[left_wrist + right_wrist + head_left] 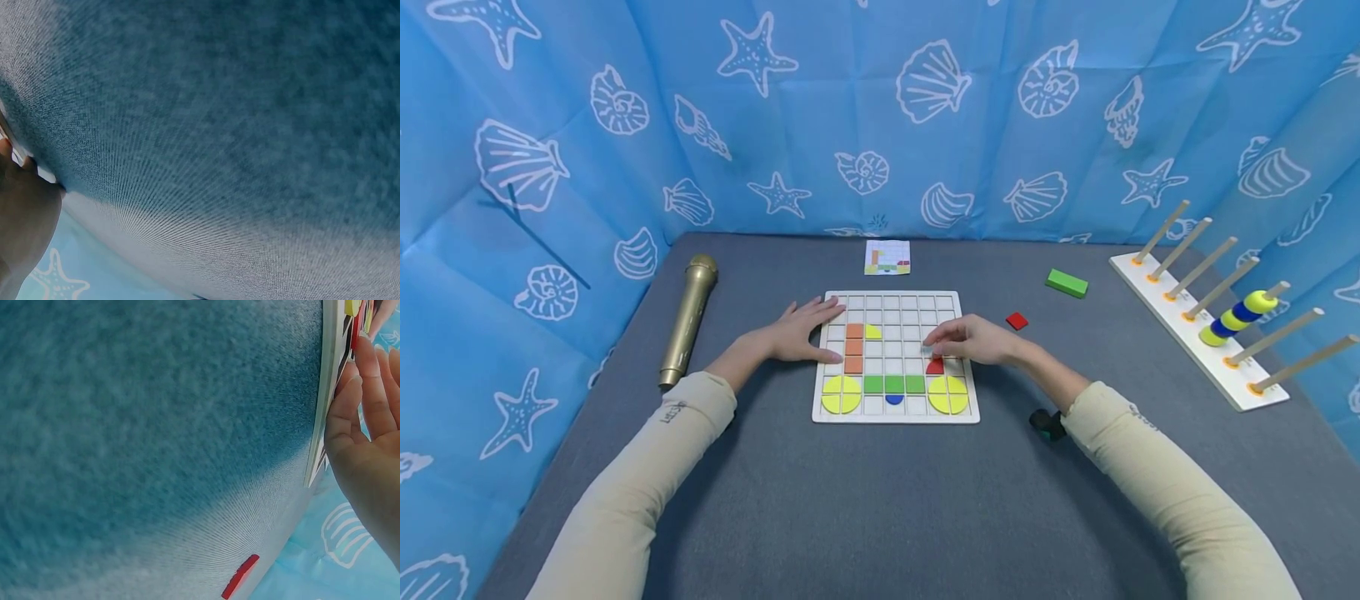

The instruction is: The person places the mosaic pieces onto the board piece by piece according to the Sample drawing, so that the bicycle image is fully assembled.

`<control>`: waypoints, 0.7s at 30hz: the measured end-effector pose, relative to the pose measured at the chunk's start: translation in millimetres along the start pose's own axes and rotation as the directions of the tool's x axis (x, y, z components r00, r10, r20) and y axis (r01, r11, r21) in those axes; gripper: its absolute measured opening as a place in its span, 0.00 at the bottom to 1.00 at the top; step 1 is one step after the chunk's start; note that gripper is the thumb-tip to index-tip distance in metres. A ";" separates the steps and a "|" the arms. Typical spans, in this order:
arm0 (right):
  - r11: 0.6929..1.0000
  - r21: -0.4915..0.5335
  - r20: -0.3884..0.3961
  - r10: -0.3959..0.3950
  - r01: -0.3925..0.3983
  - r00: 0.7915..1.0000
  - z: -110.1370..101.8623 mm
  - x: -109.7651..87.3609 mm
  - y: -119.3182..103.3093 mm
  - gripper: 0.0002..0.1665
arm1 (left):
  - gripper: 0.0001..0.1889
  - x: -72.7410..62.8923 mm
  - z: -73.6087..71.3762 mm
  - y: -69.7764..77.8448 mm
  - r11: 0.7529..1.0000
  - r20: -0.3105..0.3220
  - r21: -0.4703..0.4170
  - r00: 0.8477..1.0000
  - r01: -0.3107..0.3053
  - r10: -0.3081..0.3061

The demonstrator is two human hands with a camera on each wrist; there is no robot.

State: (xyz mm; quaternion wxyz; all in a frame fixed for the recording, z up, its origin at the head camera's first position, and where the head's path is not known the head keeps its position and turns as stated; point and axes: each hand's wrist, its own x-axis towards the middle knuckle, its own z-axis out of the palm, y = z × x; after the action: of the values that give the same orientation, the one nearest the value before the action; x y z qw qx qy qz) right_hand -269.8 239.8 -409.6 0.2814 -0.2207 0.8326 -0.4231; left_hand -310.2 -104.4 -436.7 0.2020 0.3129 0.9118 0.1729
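Observation:
A white gridded board (894, 308) lies on the table with coloured flat pieces on it. Orange squares (853, 347) form a column, with a yellow quarter piece (873, 332) beside it. Green squares (894, 384) run in a row between two yellow circles, above a blue half-circle (894, 399). My left hand (801, 332) rests spread at the board's left edge, holding nothing. My right hand (976, 340) reaches over the right side, fingers bent loosely, close to a red piece (935, 367). I see nothing pinched between its fingers.
Behind the board lies a small pattern card (887, 257). A loose red square (1017, 321) and a green block (1067, 283) lie to the right, near a peg rack (1202, 333) with yellow and blue beads. A gold microphone (688, 321) lies at left; a blue curtain hangs behind.

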 end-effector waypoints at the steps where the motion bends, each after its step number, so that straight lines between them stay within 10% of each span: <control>1: 1.000 0.000 0.002 -0.002 0.002 1.000 -0.4 0.3 0.2 0.17 | 0.50 0.1 -0.1 -0.1 1.000 -0.001 0.000 1.000 -0.001 0.001; 7: 0.991 0.111 -0.006 0.075 -0.074 0.997 -7.8 -1.0 1.7 0.21 | 0.50 1.1 0.8 -2.0 1.000 -0.007 0.010 1.000 -0.008 0.008; 13: 0.897 0.405 0.002 0.192 -0.176 0.981 -27.4 -4.4 12.4 0.27 | 0.50 1.2 1.0 -3.1 1.000 -0.003 0.011 1.000 -0.009 0.009; 21: 0.824 0.556 -0.107 0.202 -0.110 0.974 -55.0 -14.1 18.2 0.36 | 0.51 1.9 1.5 -3.4 1.000 0.001 0.015 1.000 -0.004 0.004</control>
State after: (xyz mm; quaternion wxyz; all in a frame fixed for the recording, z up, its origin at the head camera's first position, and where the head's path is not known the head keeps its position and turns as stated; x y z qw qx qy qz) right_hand -297.7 290.2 -394.1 0.2982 -0.0273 0.7122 -0.6349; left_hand -312.5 -105.4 -439.9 0.1996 0.3163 0.9124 0.1663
